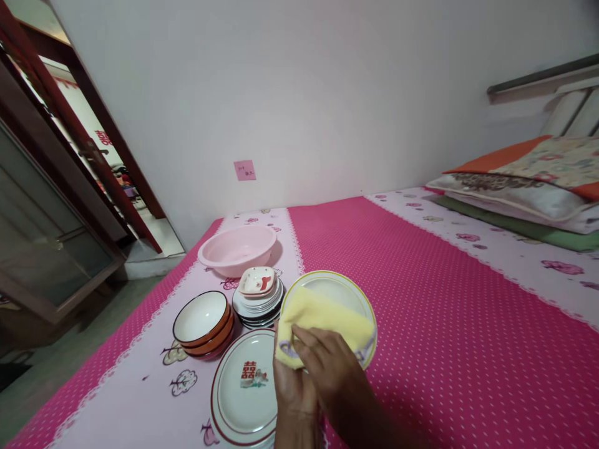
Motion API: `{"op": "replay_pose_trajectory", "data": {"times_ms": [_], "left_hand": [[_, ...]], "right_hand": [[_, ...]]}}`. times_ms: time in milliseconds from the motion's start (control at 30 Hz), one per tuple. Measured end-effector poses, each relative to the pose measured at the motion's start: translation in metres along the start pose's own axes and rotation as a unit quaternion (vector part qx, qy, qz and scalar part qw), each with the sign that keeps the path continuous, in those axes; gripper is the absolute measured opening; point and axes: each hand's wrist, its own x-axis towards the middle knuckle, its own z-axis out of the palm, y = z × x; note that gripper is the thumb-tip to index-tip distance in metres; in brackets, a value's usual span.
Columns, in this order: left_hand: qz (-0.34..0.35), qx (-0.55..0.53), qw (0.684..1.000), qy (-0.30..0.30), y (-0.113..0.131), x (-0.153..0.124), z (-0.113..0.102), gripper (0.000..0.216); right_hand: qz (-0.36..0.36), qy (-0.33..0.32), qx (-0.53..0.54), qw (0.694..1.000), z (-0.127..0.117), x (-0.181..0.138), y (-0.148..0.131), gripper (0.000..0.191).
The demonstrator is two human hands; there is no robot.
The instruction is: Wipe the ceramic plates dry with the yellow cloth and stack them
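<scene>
A white plate (337, 285) with a yellow rim is held up in my left hand (292, 390), which grips its near left edge from below; most of those fingers are hidden. Over the plate's face lies a yellow cloth (322, 315) with purple edging. My right hand (330, 362) presses on the cloth with bent fingers, pinching it near the plate's left side. Just left of my hands is an oval plate (234, 393) with a red rim and a red printed sign, on top of a stack.
Left of the plates stand stacked orange-brown bowls (206, 321). Small dishes (257, 282) sit piled on plates behind them. A pink basin (238, 249) is near the wall. Folded bedding and pillows (528, 174) lie at the right on the pink bedspread (444, 299).
</scene>
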Motion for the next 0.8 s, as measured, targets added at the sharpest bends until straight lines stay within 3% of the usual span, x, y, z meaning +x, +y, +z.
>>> {"op": "replay_pose_trajectory", "data": {"times_ms": [100, 200, 267, 333, 500, 600, 633, 700, 733, 800], "left_hand": [[0.025, -0.002, 1.0, -0.014, -0.011, 0.007, -0.003, 0.049], [0.03, 0.028, 0.996, -0.075, -0.018, 0.011, -0.007, 0.05], [0.044, 0.057, 0.994, -0.086, -0.018, 0.012, -0.009, 0.053], [0.082, 0.083, 0.992, -0.057, -0.015, 0.012, -0.008, 0.054], [0.147, 0.11, 0.983, 0.01, -0.003, 0.011, -0.005, 0.054], [0.13, 0.115, 0.985, 0.022, 0.003, 0.009, -0.006, 0.061], [0.102, 0.12, 0.987, 0.023, 0.004, 0.008, -0.007, 0.063], [0.04, 0.124, 0.991, 0.018, 0.005, 0.006, -0.006, 0.066], [0.029, 0.122, 0.992, 0.014, 0.004, 0.005, -0.005, 0.067], [0.055, 0.118, 0.991, 0.008, 0.001, 0.005, -0.002, 0.065]], "right_hand": [[0.011, 0.019, 0.015, 1.0, 0.001, 0.015, 0.022, 0.032], [0.069, 0.02, 0.004, 0.997, -0.005, 0.022, 0.046, 0.034], [0.126, -0.006, -0.023, 0.992, -0.012, 0.019, 0.059, 0.033], [0.173, -0.061, -0.046, 0.982, -0.017, 0.011, 0.067, 0.033], [0.211, -0.194, -0.04, 0.957, -0.018, -0.013, 0.053, 0.035], [0.187, -0.219, 0.093, 0.953, -0.023, -0.012, 0.028, 0.037], [0.19, -0.222, 0.162, 0.943, -0.029, -0.007, 0.021, 0.039], [0.245, -0.238, 0.299, 0.891, -0.046, 0.008, 0.012, 0.041], [0.292, -0.242, 0.351, 0.856, -0.056, 0.017, 0.011, 0.037], [0.354, -0.193, 0.415, 0.816, -0.077, 0.033, 0.018, 0.017]]}}
